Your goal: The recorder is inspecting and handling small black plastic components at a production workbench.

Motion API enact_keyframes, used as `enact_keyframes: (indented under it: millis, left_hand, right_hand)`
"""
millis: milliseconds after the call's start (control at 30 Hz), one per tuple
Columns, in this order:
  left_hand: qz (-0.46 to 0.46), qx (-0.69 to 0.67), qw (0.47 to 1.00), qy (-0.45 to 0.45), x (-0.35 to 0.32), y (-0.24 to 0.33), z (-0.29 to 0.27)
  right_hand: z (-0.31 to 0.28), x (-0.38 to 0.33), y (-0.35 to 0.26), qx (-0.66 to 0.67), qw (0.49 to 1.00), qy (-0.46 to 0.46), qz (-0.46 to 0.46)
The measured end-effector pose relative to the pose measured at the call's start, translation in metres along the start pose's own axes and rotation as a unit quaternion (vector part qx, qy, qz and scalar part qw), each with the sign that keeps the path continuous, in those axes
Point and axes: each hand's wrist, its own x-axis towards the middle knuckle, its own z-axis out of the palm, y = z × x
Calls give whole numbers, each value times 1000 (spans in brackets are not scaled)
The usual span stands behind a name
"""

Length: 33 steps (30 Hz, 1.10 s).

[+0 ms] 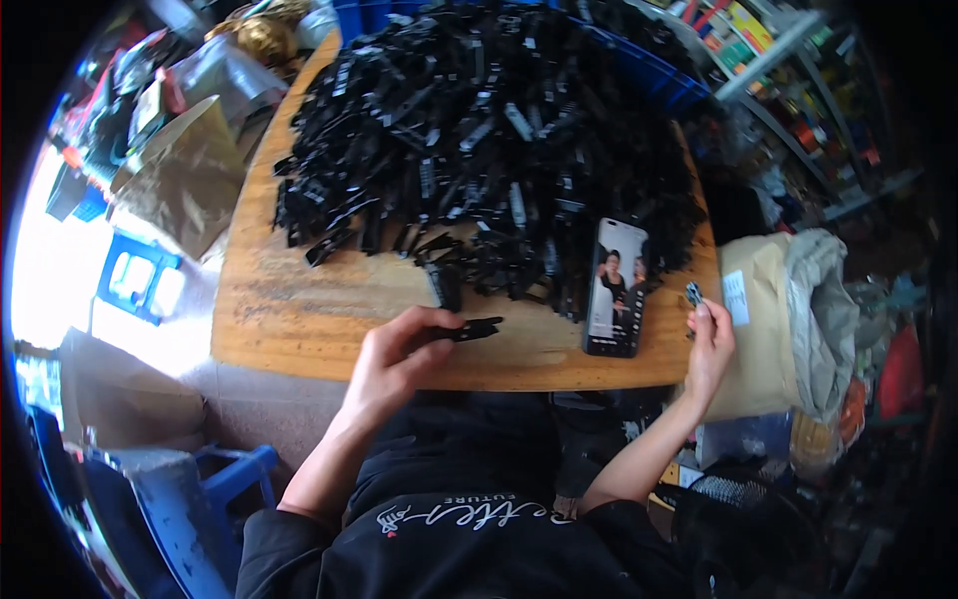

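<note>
Left hand (394,354) pinches a black clip (467,329), long axis horiz., tip pointing frame right, near the table's (299,319) lower edge. Right hand (711,344) pinches a small metal part (694,294) at right edge, beside phone (616,288); bare wood at centre-left.

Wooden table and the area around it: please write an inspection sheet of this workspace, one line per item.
Surface: round-cornered wooden table, worn, bare along the near edge.
Job's things: large heap of black clip-like parts; one black part held in the left hand; one small part at the fingertips of the right hand.
Clutter: smartphone lying flat, screen lit.
Grippers: both hands closed on a part.
Cables: nothing seen.
Surroundings: blue crate behind the heap, tan sack at the right, blue stool and brown bag at the left, shelves far right.
</note>
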Motion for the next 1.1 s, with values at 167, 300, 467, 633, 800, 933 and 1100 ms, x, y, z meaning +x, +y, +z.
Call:
enact_keyframes:
  millis: [167, 300, 467, 633, 800, 933, 1100]
  left_hand:
    - [148, 279, 949, 24, 10, -7, -6]
    - [136, 230, 956, 120, 10, -5, -25]
    - [86, -24, 991, 99, -3, 0, -30]
    - [67, -69, 991, 91, -7, -2, -20]
    - [66, -118, 986, 93, -4, -4, -7]
    - [72, -232, 968, 60, 3, -10, 16]
    - [90, -225, 967, 71, 11, -20, 32]
  right_hand:
    - [63, -44, -81, 2, 966, -177, -187]
    - [110, -71, -89, 40, 950, -259, -173]
    - [135, -82, -86, 8, 956, -230, -181]
    - [138, -77, -79, -6, 971, -187, -148]
    - [135, -79, -75, 14, 978, -173, -118]
    - [143, -88, -81, 35, 979, -163, -119]
    - [148, -97, -83, 141, 979, -147, -25]
